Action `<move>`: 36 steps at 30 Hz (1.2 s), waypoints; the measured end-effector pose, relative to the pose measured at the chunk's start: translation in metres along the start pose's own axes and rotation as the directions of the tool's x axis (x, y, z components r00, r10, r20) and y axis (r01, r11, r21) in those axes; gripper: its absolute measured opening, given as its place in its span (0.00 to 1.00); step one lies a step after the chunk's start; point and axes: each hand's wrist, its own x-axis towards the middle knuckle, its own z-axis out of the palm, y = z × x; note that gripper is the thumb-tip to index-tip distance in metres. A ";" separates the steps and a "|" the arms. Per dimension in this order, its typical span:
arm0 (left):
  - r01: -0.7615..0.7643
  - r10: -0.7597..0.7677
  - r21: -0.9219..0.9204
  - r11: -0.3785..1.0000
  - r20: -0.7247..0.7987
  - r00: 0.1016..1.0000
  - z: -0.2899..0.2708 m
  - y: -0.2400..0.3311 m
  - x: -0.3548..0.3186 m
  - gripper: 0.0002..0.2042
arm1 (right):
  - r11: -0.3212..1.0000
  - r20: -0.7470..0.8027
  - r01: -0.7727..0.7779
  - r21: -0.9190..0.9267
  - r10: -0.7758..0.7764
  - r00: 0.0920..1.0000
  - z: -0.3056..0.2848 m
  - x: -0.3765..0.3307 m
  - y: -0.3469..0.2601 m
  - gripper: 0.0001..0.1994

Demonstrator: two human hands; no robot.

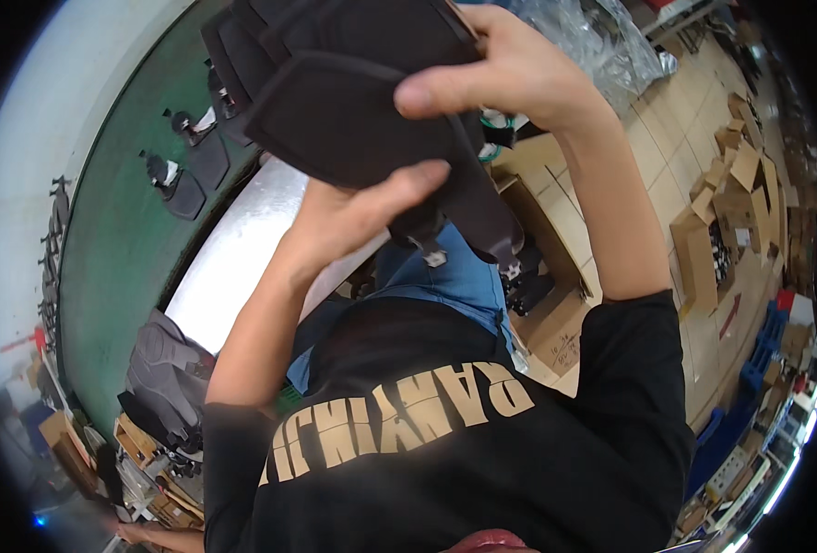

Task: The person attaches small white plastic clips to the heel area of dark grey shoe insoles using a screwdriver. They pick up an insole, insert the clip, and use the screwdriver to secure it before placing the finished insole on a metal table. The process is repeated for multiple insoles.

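I hold up a bunch of black padded panels (pixel 344 120), flat and angular with raised rims, fanned over one another. Some narrow into tails with small metallic fittings at the ends, which hang down toward my lap. My left hand (pixel 353 217) is closed on the lower edge of the front panel, its thumb on top and its fingers mostly hidden beneath. From the other side my right hand (pixel 510 74) grips the bunch, thumb pressed on the front panel and fingers behind the right edge. The upper panels run out of the picture.
Similar dark pads (pixel 210 158) lie on the green tabletop (pixel 104 235) to my left. Grey padded pieces (pixel 164 359) are piled beside the bench. An open cardboard box (pixel 547 235) holds dark parts near my lap. Clear plastic (pixel 579 46), cartons (pixel 740 198) and another person's arm (pixel 173 538) also show.
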 end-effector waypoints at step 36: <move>0.395 -0.395 0.023 0.919 -0.007 0.919 -0.086 -0.012 -0.082 0.30 | 0.526 -0.610 -0.573 0.629 0.791 0.058 -0.003 -0.357 0.405 0.30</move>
